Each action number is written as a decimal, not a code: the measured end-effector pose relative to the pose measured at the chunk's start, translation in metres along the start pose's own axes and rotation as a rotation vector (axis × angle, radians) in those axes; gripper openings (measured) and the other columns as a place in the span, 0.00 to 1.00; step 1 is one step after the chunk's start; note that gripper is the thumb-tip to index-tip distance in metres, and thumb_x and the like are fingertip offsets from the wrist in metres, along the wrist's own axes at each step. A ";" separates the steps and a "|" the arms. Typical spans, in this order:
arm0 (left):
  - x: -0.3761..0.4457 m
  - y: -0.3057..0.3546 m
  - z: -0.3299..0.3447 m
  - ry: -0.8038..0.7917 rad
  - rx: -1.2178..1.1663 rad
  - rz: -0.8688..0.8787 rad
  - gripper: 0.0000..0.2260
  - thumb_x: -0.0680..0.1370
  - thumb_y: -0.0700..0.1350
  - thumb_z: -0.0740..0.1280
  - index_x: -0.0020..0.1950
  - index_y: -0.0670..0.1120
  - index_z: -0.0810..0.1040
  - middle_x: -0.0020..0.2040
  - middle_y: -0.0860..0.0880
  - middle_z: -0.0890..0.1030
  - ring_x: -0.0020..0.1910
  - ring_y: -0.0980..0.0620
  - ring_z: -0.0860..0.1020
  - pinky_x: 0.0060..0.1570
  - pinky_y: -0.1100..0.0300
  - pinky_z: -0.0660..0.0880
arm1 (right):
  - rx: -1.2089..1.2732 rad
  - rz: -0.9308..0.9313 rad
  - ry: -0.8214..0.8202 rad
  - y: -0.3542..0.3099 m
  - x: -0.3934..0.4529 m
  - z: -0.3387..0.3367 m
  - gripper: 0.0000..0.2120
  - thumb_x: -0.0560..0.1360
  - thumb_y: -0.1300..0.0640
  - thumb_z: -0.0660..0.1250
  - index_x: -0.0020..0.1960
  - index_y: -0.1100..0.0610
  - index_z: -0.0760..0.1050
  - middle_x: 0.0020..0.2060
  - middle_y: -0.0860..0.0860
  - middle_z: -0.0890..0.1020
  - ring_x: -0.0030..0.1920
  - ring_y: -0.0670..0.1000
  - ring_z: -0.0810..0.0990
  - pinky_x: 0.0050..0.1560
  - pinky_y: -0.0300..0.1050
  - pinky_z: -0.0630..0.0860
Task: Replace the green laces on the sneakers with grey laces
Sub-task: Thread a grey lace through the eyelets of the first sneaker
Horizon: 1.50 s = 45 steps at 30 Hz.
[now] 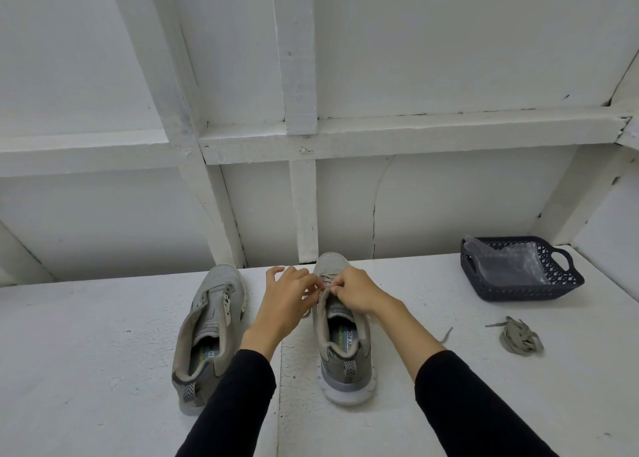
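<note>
Hands point(287, 292) and point(352, 289) meet over the right sneaker point(340, 339), each grip pinching its grey lace point(325, 285).

A dark blue plastic basket point(553, 285) with lattice walls and cut-out handles sits on the white work surface point(103, 370), well to the right of both hands and a little farther back. Crumpled clear plastic bags point(501, 261) lie inside it. Beyond the hands rises a white wall point(449, 41) crossed by painted wooden battens point(297, 59).
</note>
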<state>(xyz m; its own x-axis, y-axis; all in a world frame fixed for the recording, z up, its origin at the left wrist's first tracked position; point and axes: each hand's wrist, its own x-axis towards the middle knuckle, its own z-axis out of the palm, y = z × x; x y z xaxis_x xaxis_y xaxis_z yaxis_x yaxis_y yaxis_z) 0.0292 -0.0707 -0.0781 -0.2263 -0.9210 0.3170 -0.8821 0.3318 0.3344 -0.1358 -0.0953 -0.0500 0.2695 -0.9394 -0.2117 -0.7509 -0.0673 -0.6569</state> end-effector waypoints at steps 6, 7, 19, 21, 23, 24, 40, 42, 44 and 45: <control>0.002 -0.004 -0.005 -0.020 -0.031 -0.022 0.06 0.80 0.54 0.65 0.52 0.59 0.81 0.45 0.59 0.79 0.50 0.59 0.73 0.63 0.56 0.57 | 0.074 -0.021 0.020 0.005 0.001 -0.004 0.08 0.76 0.61 0.66 0.43 0.61 0.83 0.41 0.55 0.82 0.41 0.49 0.76 0.43 0.42 0.74; 0.003 -0.004 -0.006 -0.029 -0.027 -0.020 0.06 0.79 0.54 0.65 0.53 0.59 0.81 0.45 0.59 0.79 0.51 0.59 0.73 0.63 0.56 0.57 | 0.080 -0.037 0.024 0.006 0.001 -0.005 0.07 0.76 0.61 0.67 0.43 0.59 0.83 0.40 0.53 0.82 0.41 0.48 0.77 0.43 0.40 0.74; 0.005 0.004 -0.005 -0.047 -0.017 0.048 0.05 0.79 0.50 0.67 0.51 0.54 0.82 0.45 0.58 0.79 0.47 0.59 0.76 0.69 0.55 0.54 | -0.317 -0.280 0.261 0.009 -0.016 0.007 0.06 0.77 0.60 0.61 0.50 0.60 0.75 0.50 0.53 0.75 0.49 0.55 0.76 0.45 0.46 0.71; 0.004 0.006 -0.002 -0.018 -0.041 0.086 0.04 0.78 0.45 0.68 0.49 0.51 0.82 0.43 0.56 0.78 0.44 0.56 0.77 0.71 0.54 0.57 | -0.332 -0.291 0.303 0.009 -0.018 0.011 0.06 0.78 0.60 0.59 0.52 0.60 0.74 0.50 0.54 0.75 0.49 0.55 0.75 0.42 0.41 0.66; 0.002 0.008 0.001 0.017 -0.041 0.122 0.03 0.76 0.42 0.70 0.48 0.49 0.82 0.41 0.55 0.78 0.41 0.54 0.77 0.69 0.54 0.61 | -0.318 -0.302 0.356 0.010 -0.020 0.015 0.06 0.79 0.61 0.59 0.53 0.60 0.73 0.50 0.53 0.74 0.47 0.52 0.73 0.41 0.38 0.62; 0.002 0.008 0.001 0.029 -0.029 0.134 0.03 0.76 0.41 0.70 0.47 0.49 0.83 0.41 0.54 0.78 0.40 0.53 0.77 0.68 0.53 0.64 | -0.304 -0.303 0.378 0.010 -0.021 0.017 0.06 0.79 0.62 0.58 0.53 0.60 0.72 0.50 0.53 0.73 0.46 0.51 0.71 0.40 0.38 0.61; -0.008 0.009 0.008 0.168 0.097 0.071 0.10 0.69 0.34 0.74 0.39 0.48 0.78 0.36 0.53 0.71 0.31 0.51 0.72 0.54 0.45 0.74 | 0.010 -0.194 0.420 0.028 -0.024 0.031 0.07 0.76 0.64 0.65 0.51 0.54 0.77 0.48 0.45 0.69 0.49 0.46 0.73 0.46 0.34 0.70; -0.008 0.008 0.008 0.169 0.112 0.078 0.11 0.68 0.34 0.75 0.40 0.49 0.79 0.36 0.52 0.72 0.31 0.51 0.72 0.54 0.44 0.74 | 0.016 -0.194 0.451 0.028 -0.025 0.033 0.06 0.77 0.63 0.65 0.52 0.54 0.76 0.48 0.45 0.67 0.48 0.46 0.72 0.45 0.32 0.66; -0.008 0.007 0.009 0.169 0.121 0.085 0.10 0.68 0.35 0.76 0.41 0.49 0.80 0.37 0.52 0.72 0.31 0.51 0.73 0.54 0.44 0.75 | 0.013 -0.204 0.444 0.029 -0.023 0.034 0.07 0.77 0.63 0.65 0.54 0.56 0.78 0.49 0.45 0.67 0.49 0.46 0.71 0.47 0.34 0.67; -0.007 0.007 0.009 0.169 0.123 0.090 0.10 0.68 0.36 0.76 0.41 0.49 0.80 0.37 0.52 0.72 0.31 0.51 0.73 0.54 0.44 0.75 | 0.008 -0.205 0.434 0.029 -0.023 0.033 0.08 0.77 0.63 0.65 0.54 0.57 0.79 0.49 0.45 0.67 0.51 0.46 0.71 0.49 0.35 0.68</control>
<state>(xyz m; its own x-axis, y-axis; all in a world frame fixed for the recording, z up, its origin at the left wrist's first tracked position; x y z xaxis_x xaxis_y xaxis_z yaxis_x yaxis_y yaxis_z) 0.0214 -0.0636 -0.0860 -0.2429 -0.8382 0.4883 -0.9077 0.3739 0.1903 -0.1438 -0.0647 -0.0888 0.1336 -0.9608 0.2428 -0.7035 -0.2645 -0.6596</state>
